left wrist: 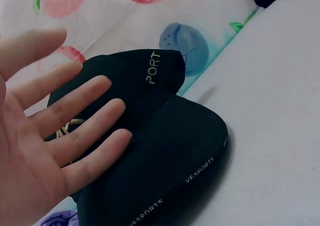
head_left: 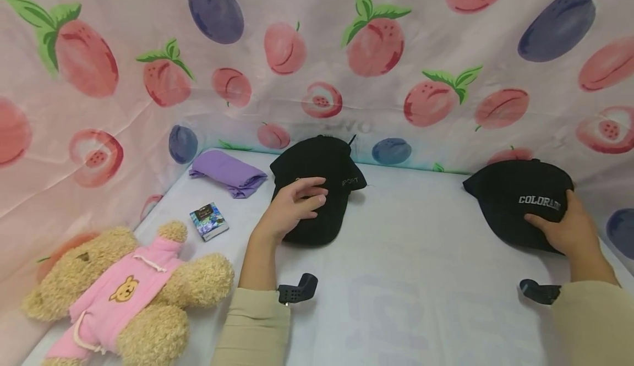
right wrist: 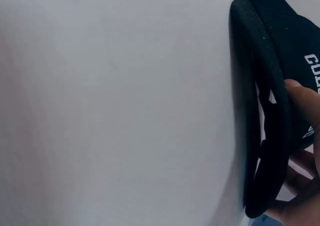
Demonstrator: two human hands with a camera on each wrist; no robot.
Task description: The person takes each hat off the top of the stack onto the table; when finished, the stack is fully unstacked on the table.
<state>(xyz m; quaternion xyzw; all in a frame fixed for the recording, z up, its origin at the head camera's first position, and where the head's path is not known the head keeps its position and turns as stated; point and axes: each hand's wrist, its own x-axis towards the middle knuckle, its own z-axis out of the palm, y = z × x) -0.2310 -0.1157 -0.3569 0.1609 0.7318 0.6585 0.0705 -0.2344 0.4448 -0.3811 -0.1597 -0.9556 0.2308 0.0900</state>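
Observation:
A black baseball cap (head_left: pixel 317 223) with SPORT lettering sits at the back middle of the table, its brim toward me. My left hand (head_left: pixel 295 205) hovers over its crown and brim, fingers extended and spread; the left wrist view shows the palm beside the cap (left wrist: pixel 165 136) and nothing in the hand. To the right, a second black baseball cap (head_left: pixel 515 190) reads COLORADO in white. My right hand (head_left: pixel 574 225) grips its right side, thumb on the front. In the right wrist view the fingers go behind the brim (right wrist: pixel 272 136), which tilts up from the white surface.
At the left lies a teddy bear (head_left: pixel 129 294) in a pink hoodie. Near it are a small blue patterned box (head_left: pixel 209 221) and a folded purple cloth (head_left: pixel 228 172). A fruit-print curtain (head_left: pixel 317 41) hangs along the table's back and left side.

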